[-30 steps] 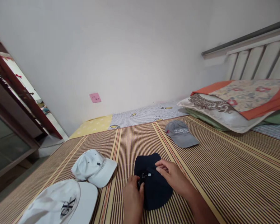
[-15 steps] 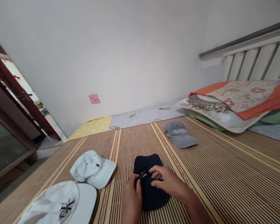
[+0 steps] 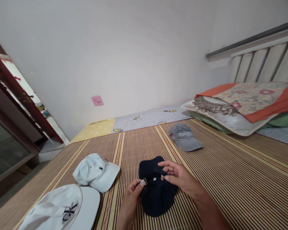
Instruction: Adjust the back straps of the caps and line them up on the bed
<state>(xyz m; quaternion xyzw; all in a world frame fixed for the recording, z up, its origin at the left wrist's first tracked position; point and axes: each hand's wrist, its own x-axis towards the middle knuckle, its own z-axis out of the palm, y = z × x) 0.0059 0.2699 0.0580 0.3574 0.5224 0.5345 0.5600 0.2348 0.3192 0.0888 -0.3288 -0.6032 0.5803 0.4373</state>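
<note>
Navy cap (image 3: pixel 157 199), buckle (image 3: pixel 144 181) in tight left grip (image 3: pixel 130 197), strap (image 3: pixel 159 171) in right grip (image 3: pixel 183 179)

A soft navy-blue fabric cap (image 3: pixel 156 199) lies on a brown-and-tan striped mat (image 3: pixel 220 179). Over its left edge, the left hand (image 3: pixel 131 196) pinches a small shiny buckle (image 3: pixel 144 181) between its fingers; over its right side, the right hand (image 3: pixel 182 179) holds a narrow dark strap (image 3: pixel 160 171). Left of the navy cap sit a white cap with a small dark emblem (image 3: pixel 96 172) and, nearer, a white cap with black lettering (image 3: pixel 69 207). Beyond it, to the right, rests a grey fabric cap with pale lettering (image 3: pixel 184 137).
</note>
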